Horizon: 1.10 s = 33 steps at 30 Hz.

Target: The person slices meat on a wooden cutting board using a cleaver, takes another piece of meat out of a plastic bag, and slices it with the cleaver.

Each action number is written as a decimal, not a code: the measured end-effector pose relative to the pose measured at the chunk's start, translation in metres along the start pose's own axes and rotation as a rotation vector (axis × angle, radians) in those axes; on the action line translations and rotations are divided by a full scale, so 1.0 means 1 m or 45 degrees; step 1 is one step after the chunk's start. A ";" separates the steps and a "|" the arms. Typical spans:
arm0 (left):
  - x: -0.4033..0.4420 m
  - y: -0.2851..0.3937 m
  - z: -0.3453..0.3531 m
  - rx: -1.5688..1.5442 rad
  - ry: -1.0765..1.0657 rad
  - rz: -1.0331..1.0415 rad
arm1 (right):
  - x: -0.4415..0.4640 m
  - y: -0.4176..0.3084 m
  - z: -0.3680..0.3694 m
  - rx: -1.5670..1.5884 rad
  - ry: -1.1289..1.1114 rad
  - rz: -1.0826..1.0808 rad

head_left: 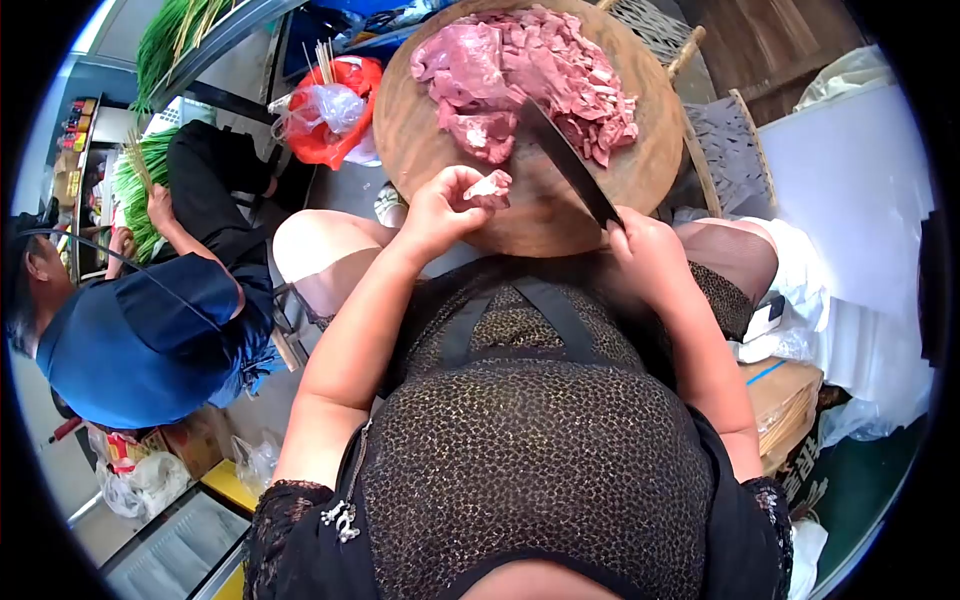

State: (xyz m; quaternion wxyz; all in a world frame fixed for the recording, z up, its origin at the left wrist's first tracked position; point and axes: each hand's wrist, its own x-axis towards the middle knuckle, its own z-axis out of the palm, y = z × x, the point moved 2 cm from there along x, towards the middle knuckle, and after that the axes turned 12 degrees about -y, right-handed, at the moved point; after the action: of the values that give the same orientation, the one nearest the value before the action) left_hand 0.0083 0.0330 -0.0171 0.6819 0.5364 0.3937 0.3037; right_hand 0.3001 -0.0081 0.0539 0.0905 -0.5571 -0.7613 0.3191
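Observation:
My left hand pinches a small piece of raw meat, pink with a whitish part, over the near left of a round wooden chopping block. In my right hand is the handle of a knife with a long dark blade. Its blade slants up and left across the block, its far end beside the meat. Larger chunks of raw meat lie on the left of the block, touching a heap of cut meat pieces on the right. My fingers hide most of the handle.
A red plastic bag with a clear bag and thin sticks stands left of the block. At the left sits another person in a blue top, holding thin sticks beside green stalks. Woven chairs and a white surface are right.

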 end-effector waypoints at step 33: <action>-0.004 -0.006 0.036 1.446 0.181 0.489 | -0.031 -0.033 -0.012 -0.429 -0.209 -0.118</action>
State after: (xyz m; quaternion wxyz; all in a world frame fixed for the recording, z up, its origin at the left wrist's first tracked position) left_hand 0.0371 0.0110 -0.0179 0.1938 0.8566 0.4349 0.1989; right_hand 0.2910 -0.0379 0.0894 -0.0520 -0.5007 -0.8337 0.2270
